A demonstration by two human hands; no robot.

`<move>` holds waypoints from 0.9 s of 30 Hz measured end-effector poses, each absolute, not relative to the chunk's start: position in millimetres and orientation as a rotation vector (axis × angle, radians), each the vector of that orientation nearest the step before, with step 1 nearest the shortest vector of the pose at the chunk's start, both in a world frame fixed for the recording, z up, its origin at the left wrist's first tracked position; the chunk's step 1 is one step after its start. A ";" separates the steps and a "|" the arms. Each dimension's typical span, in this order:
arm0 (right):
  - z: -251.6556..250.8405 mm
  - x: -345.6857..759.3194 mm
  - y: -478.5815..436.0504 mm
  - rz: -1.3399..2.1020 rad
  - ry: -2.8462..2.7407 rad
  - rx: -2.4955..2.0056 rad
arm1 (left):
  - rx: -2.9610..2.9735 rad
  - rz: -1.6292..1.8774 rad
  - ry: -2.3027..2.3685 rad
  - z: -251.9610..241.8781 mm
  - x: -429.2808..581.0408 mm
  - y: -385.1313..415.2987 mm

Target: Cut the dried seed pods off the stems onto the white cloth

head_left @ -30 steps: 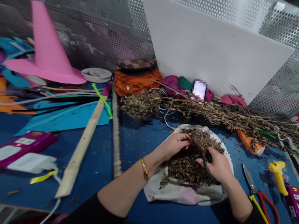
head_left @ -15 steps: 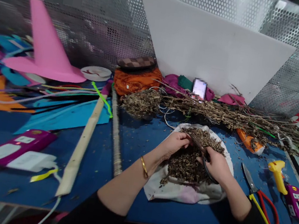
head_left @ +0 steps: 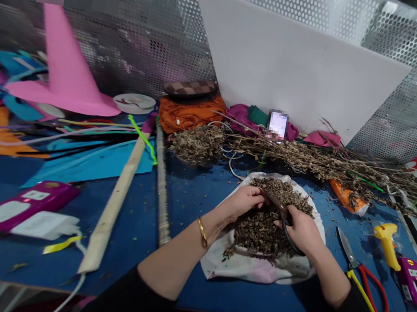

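Note:
My right hand (head_left: 302, 231) grips a pair of dark-handled scissors (head_left: 275, 200), its fingers around the handle loops. The blades reach up and left to the fingertips of my left hand (head_left: 244, 202). That hand is closed in a pinch, and what lies between its fingers is too small to make out. Both hands are over a heap of dried brown plant bits (head_left: 261, 233). Under the heap spreads a whitish cloth (head_left: 215, 260), its edge showing all around.
Dried plant stalks (head_left: 311, 159) lie along the back. At right are red-and-yellow-handled scissors (head_left: 361, 278) and a yellow glue gun (head_left: 388, 245). A wooden stick (head_left: 109, 219), a wrapped rod (head_left: 162, 185) and a purple packet (head_left: 27, 201) are at left. A pink cone hat (head_left: 61, 69) stands behind them.
Hands and scissors hold almost the same place over the heap. The view has shifted very slightly.

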State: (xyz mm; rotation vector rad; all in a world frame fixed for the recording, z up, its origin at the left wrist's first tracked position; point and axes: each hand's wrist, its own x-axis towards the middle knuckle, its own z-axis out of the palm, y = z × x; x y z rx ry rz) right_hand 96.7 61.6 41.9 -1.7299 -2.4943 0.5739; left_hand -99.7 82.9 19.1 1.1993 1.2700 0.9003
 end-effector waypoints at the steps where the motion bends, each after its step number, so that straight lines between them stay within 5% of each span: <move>1: 41.7 96.9 61.7 0.580 -2.494 -1.729 | 1.200 0.897 1.265 19.7 -100.0 82.8; 27: 44.8 98.6 60.4 0.639 -2.426 -1.695 | 1.042 0.963 1.225 24.1 -100.4 79.5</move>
